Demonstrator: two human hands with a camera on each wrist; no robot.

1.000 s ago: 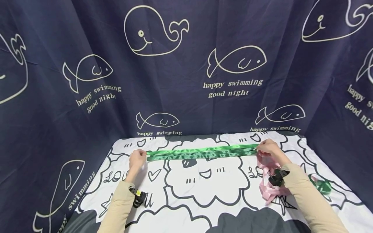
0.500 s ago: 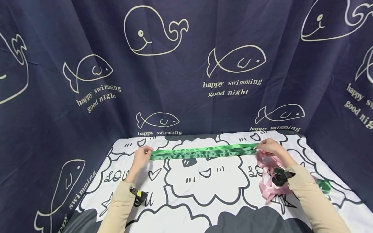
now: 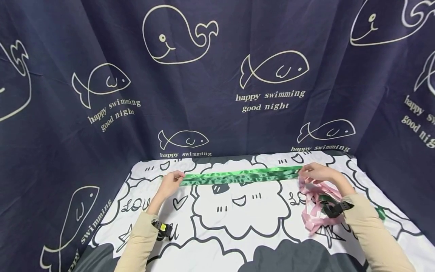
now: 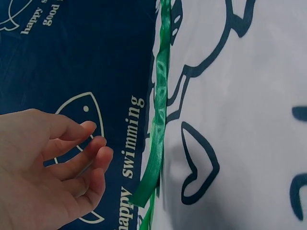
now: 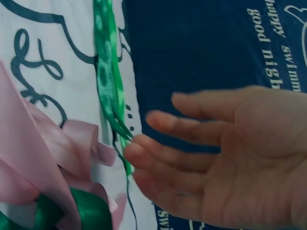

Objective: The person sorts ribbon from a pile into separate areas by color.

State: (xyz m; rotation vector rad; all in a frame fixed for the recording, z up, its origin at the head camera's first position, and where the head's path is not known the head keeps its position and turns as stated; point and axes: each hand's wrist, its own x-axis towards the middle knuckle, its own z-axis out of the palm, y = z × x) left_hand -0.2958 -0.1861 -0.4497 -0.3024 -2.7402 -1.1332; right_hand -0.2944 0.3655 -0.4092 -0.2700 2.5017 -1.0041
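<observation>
Two satin ribbons, a light green one (image 3: 222, 174) and a darker green one (image 3: 238, 179), stretch side by side across the far part of the table. Over their left end is my left hand (image 3: 171, 183); the left wrist view shows its fingers (image 4: 98, 155) loosely bent, with no ribbon between them. At the right end my right hand (image 3: 318, 173) has its thumb apart from its fingers. Its fingertips (image 5: 134, 148) are at the dark ribbon's end, and I cannot tell if they touch. Below that hand lies a loose heap of pink ribbon (image 3: 310, 217).
A green ribbon coil (image 5: 88, 208) lies among the pink loops, and more green ribbon (image 3: 381, 214) shows beside the right sleeve. The table has a black-and-white cartoon cloth (image 3: 238, 219). A navy curtain (image 3: 217, 121) hangs behind it.
My left hand has moved to the right over the ribbons' left end. My right hand has spread its thumb and fingers, and its wrist has shifted right. The ribbons stay nearly in place.
</observation>
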